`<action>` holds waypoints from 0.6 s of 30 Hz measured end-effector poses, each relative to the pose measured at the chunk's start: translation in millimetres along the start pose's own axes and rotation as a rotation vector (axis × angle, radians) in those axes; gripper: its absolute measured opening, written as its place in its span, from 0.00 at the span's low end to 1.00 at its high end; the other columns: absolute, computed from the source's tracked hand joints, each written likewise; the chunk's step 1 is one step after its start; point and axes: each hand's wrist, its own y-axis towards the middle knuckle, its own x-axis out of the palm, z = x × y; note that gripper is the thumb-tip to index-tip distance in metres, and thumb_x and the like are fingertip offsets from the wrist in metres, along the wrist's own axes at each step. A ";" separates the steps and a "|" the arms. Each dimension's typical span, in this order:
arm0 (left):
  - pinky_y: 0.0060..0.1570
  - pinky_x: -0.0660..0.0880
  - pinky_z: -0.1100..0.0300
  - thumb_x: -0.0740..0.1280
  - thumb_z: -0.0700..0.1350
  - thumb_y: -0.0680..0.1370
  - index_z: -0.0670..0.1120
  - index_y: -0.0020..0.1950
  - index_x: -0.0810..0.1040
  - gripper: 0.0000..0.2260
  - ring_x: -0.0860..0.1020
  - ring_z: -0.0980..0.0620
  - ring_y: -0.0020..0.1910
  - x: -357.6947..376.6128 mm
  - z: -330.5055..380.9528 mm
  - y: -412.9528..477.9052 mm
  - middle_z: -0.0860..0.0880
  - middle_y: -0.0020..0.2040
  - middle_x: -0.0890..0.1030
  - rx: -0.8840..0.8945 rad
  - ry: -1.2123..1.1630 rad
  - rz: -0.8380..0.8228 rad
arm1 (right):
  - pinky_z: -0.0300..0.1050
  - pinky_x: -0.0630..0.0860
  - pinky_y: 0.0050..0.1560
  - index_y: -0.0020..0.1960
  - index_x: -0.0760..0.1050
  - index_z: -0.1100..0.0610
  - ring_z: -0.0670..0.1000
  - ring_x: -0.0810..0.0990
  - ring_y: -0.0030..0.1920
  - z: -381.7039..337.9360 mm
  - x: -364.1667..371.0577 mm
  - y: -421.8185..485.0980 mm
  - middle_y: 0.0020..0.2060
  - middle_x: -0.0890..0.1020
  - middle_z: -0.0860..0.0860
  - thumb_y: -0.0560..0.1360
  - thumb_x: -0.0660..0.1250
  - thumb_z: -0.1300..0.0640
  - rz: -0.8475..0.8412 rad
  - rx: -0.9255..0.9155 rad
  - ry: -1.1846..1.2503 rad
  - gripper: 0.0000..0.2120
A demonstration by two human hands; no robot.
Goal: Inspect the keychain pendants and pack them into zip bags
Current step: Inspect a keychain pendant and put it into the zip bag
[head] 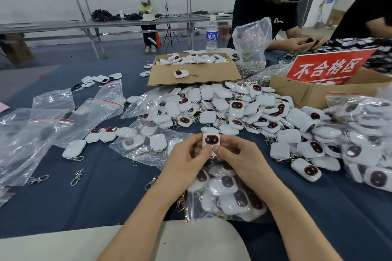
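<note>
Pendant (211,140) pinched between left hand (188,155) and right hand (239,155), its base hidden behind them.

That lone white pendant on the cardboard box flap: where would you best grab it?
Probably by its white body, pinched across the rounded edges from above. The pendant lies flat, face up, alone on the box flap; its clasp trails right and would only dangle.

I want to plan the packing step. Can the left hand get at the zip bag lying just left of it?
Probably yes, but not at once: the left hand and the right hand both pinch a pendant. The zip bag lies flat close beside the left hand, and nothing stands between.
</note>
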 end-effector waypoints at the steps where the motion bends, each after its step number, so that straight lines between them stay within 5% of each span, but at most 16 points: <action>1: 0.50 0.78 0.66 0.69 0.45 0.81 0.56 0.60 0.81 0.10 0.83 0.56 0.50 0.3 1.0 -0.5 0.55 0.50 0.85 0.000 -0.006 0.006 | 0.31 0.78 0.44 0.57 0.82 0.46 0.42 0.85 0.44 0.5 0.4 0.4 0.44 0.87 0.42 0.79 0.70 0.54 0.009 0.003 0.004 0.08; 6: 0.52 0.76 0.70 0.69 0.44 0.81 0.63 0.58 0.80 0.13 0.82 0.62 0.52 1.2 5.7 -2.1 0.60 0.51 0.85 0.047 0.033 0.007 | 0.36 0.81 0.43 0.53 0.82 0.47 0.46 0.86 0.41 4.7 1.8 3.7 0.41 0.86 0.46 0.79 0.70 0.56 0.076 0.018 0.039 0.05; 12: 0.53 0.77 0.67 0.71 0.43 0.79 0.55 0.58 0.83 0.10 0.83 0.60 0.50 1.8 4.5 -1.9 0.57 0.49 0.86 0.004 0.043 0.002 | 0.34 0.79 0.39 0.49 0.79 0.45 0.45 0.86 0.41 8.4 4.9 5.3 0.40 0.86 0.40 0.81 0.66 0.61 0.076 0.039 -0.040 0.11; 18: 0.45 0.70 0.73 0.71 0.44 0.79 0.55 0.48 0.78 0.06 0.78 0.64 0.47 6.1 3.7 -6.1 0.60 0.46 0.79 0.200 0.360 0.175 | 0.43 0.83 0.49 0.50 0.80 0.41 0.50 0.86 0.46 5.3 1.8 2.5 0.44 0.87 0.49 0.80 0.66 0.65 0.039 -0.020 0.039 0.17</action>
